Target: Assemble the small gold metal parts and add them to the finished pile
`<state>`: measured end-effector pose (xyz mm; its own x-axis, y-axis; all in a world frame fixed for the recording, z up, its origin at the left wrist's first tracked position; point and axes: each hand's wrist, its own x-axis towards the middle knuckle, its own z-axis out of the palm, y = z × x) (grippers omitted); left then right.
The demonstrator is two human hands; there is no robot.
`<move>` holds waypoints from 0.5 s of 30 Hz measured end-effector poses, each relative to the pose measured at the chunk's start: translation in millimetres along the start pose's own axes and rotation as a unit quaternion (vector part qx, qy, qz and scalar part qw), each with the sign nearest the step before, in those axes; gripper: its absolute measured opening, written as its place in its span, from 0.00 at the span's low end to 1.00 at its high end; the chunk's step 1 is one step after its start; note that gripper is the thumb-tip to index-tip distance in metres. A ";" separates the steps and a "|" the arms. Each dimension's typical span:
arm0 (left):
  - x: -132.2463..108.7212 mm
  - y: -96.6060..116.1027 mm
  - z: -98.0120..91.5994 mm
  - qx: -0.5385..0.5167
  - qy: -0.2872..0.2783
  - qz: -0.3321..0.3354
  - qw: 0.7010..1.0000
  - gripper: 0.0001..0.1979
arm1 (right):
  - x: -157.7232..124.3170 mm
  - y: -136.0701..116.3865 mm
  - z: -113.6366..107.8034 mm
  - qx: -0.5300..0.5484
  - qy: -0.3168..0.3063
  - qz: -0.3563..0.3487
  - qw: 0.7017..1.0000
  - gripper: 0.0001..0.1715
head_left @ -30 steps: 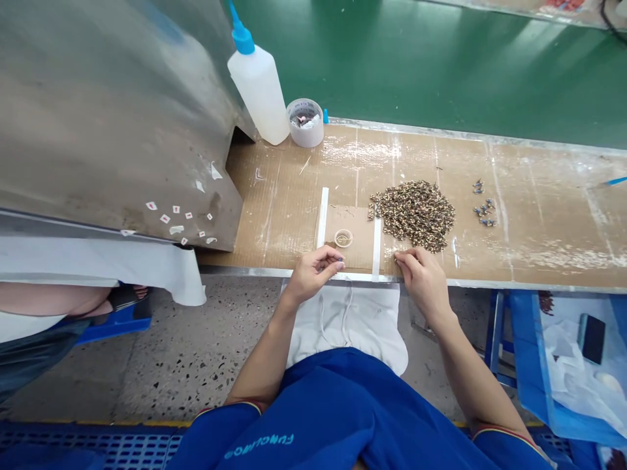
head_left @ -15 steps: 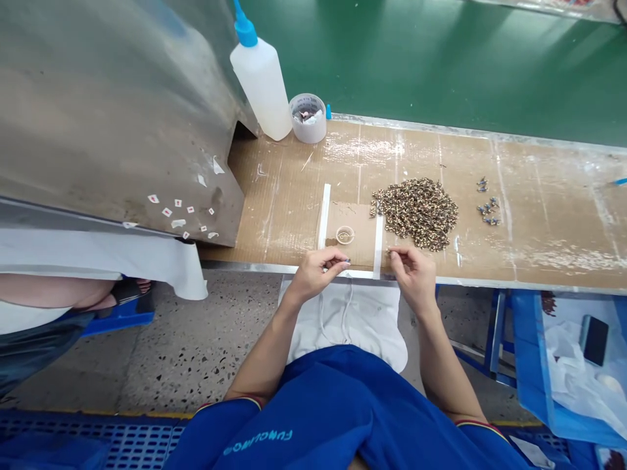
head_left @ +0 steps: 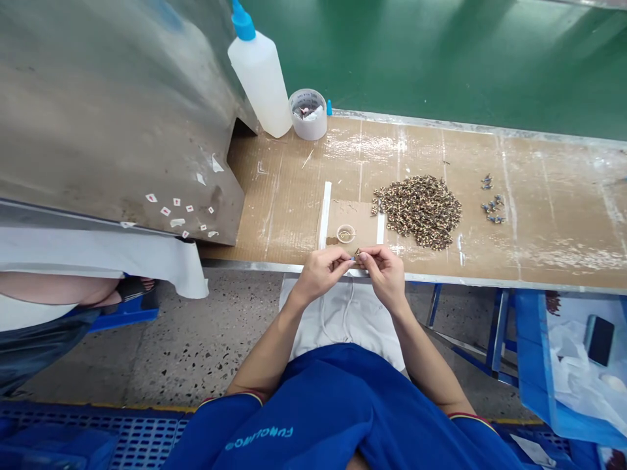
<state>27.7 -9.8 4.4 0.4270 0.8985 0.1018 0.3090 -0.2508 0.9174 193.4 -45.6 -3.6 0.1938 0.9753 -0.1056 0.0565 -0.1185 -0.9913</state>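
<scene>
**Tiny piece [head_left: 357, 253] pinched between both hands**

Held at the fingertips of left hand [head_left: 321, 274] and right hand [head_left: 385, 275], close together in a narrow grip, just over the front edge of the counter [head_left: 553, 196]. Brownish gold, too small for detail. Just ahead, ring dish [head_left: 345, 234] on cardboard pad [head_left: 355, 217]; farther right, speckled heap [head_left: 418, 212] of similar pieces.

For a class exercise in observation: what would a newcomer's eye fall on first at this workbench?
A heap of small speckled brown-and-gold parts stands out in the middle of the cardboard-covered bench. At the bench's near edge, the left hand and right hand meet, pinching a tiny piece. At the far edge, a white squeeze bottle with a blue cap rises beside a round tub.
</scene>
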 end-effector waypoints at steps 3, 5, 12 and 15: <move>-0.1 0.8 -0.2 -0.006 -0.003 0.004 1.000 0.10 | -2.1 1.4 0.0 -0.012 -0.008 -0.008 1.000 0.19; -0.3 1.0 -0.3 -0.010 -0.003 0.005 1.000 0.09 | -3.1 2.2 -0.3 -0.017 -0.015 -0.013 1.000 0.19; -0.8 0.3 -0.9 -0.009 -0.009 0.009 1.000 0.12 | -0.3 -2.0 -4.9 -0.016 -0.060 -0.002 0.998 0.20; -0.9 0.2 -1.4 -0.012 -0.012 0.015 1.000 0.13 | 1.4 -5.8 -7.2 -0.007 -0.086 0.004 0.996 0.21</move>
<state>26.2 -10.1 5.0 0.4554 0.8820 0.1209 0.2759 -0.2690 0.9228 200.4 -44.9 2.6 0.0226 0.9918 -0.1258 0.0691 -0.1271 -0.9895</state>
